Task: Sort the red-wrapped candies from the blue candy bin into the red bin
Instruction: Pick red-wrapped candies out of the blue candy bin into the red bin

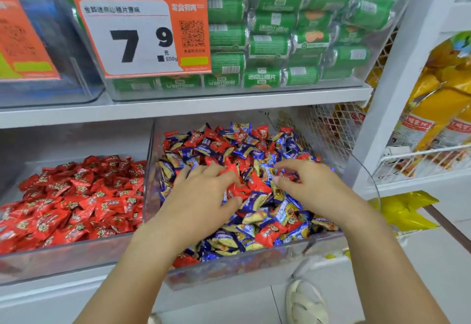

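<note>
Both hands deep in the blue bin (254, 270). Left hand (204, 191) clutching red candies (235, 186), fingers curled round them. Right hand (313, 186) pinching into the mixed pile, catch unclear. Red bin (63, 260) just left, touching.

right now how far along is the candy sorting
Done: the red bin on the left already holds a deep pile of only red candies. In hand: the left hand grips several red ones over the mixed bin; the right hand picks among the pile beside it. Left: plenty of red wrappers remain scattered among the blue candies, front and back.
</note>
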Available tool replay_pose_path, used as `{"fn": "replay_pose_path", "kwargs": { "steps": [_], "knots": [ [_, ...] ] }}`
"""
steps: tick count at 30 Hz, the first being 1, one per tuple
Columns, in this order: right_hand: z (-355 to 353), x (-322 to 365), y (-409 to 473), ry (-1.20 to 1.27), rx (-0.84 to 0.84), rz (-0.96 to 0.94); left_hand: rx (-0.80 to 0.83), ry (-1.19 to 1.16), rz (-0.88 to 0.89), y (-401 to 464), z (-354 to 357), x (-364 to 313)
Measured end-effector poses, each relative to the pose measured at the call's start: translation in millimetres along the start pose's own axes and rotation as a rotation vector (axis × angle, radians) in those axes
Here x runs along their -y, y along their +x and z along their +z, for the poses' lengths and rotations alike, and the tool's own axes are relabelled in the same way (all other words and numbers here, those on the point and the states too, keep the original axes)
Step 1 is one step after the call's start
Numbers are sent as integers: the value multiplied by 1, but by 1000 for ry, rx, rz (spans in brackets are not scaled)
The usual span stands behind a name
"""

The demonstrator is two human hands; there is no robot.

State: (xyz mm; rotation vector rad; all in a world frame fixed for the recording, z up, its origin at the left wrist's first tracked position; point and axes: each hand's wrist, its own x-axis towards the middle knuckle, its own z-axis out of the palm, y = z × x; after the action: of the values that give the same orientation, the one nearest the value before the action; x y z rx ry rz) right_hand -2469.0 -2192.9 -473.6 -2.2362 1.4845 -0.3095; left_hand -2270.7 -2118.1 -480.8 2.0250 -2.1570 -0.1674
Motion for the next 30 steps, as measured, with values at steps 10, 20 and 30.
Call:
{"fn": "replay_pose_path", "kwargs": {
  "steps": [10, 20, 30],
  "knots": [
    [-6, 7, -24, 119, 7, -67, -472, -256, -50, -23, -13, 9],
    [23, 24, -1, 22, 45, -231, -428, -525, -283, -22, -20, 0],
    [31, 30, 1, -102, -85, -245, -299, -304, -173, 1, -9, -9]
  ]
}}
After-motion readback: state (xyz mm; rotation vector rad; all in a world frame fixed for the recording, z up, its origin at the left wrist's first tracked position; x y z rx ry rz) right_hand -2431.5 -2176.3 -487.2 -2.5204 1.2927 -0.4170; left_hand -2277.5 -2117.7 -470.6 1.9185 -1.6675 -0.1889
